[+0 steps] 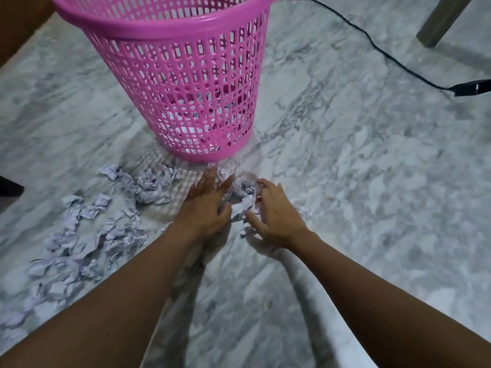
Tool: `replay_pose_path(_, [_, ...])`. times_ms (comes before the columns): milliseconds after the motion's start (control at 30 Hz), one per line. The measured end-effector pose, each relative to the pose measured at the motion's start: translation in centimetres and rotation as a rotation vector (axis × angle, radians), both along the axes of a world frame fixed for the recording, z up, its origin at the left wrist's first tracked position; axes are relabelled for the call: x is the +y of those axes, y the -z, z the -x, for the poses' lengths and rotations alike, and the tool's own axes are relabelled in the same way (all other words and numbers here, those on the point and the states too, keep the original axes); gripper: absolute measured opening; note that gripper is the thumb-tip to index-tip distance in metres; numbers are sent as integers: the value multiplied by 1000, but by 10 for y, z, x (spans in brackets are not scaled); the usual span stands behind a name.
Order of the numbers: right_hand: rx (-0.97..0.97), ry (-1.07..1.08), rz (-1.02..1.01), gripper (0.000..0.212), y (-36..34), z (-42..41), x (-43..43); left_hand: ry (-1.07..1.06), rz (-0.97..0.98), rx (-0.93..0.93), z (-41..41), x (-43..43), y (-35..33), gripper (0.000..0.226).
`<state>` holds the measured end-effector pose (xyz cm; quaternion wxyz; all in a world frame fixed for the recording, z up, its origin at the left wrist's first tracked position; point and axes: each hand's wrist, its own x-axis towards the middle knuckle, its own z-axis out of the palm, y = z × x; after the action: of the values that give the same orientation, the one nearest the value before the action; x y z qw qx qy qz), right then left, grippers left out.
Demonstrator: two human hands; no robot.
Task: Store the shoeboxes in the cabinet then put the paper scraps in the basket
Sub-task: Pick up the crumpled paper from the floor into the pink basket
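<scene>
A pink plastic lattice basket [186, 75] stands upright on the marble floor, with some white scraps visible through its holes near the bottom. Just in front of it lies a small heap of crumpled paper scraps [243, 197]. My left hand [206, 205] lies on the heap's left side with fingers spread and fairly straight. On the right side my right hand [276, 211] has its fingers bent toward the paper. Both hands touch the heap from either side. More crumpled scraps [87, 235] are strewn over the floor to the left.
A black cable [372, 46] runs across the floor at the upper right to a black plug [473, 87]. A grey furniture leg [441, 19] stands at the top right. Brown wood [16, 30] borders the upper left corner.
</scene>
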<state>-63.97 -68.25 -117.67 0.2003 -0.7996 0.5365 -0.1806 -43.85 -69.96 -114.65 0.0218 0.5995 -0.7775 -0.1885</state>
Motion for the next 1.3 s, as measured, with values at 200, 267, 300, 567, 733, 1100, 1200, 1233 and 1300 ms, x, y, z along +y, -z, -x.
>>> replay_pose_path(200, [75,-121,121,89,16,-5,5,121,-28,-46,-3,-9,20,59])
replay_pose_path(267, [90,-126,114,90,18,-6,5,98,-46,-5,-5,-7,27,55])
replay_pose_path(300, [88,-120,118,88,19,-7,5,78,-48,13,-6,-5,29,55])
replay_pose_path(567, [58,10,261,47,26,-15,5,0,34,99,-8,7,37,64])
replay_pose_path(733, [-19,-5,283,48,21,-14,1,5,77,140,-7,14,31,47])
replay_pose_path(1100, [-65,-127,219,23,27,-22,-4,-8,100,256,-10,13,33,41])
replay_pose_path(1200, [-142,2,177,20,20,-23,1,-50,112,291,-8,12,33,38])
replay_pose_path(1233, [-170,68,146,19,16,-23,1,-70,125,317,-7,13,33,37])
replay_pose_path(1300, [-241,191,137,20,7,-19,3,-106,139,336,-4,14,31,39])
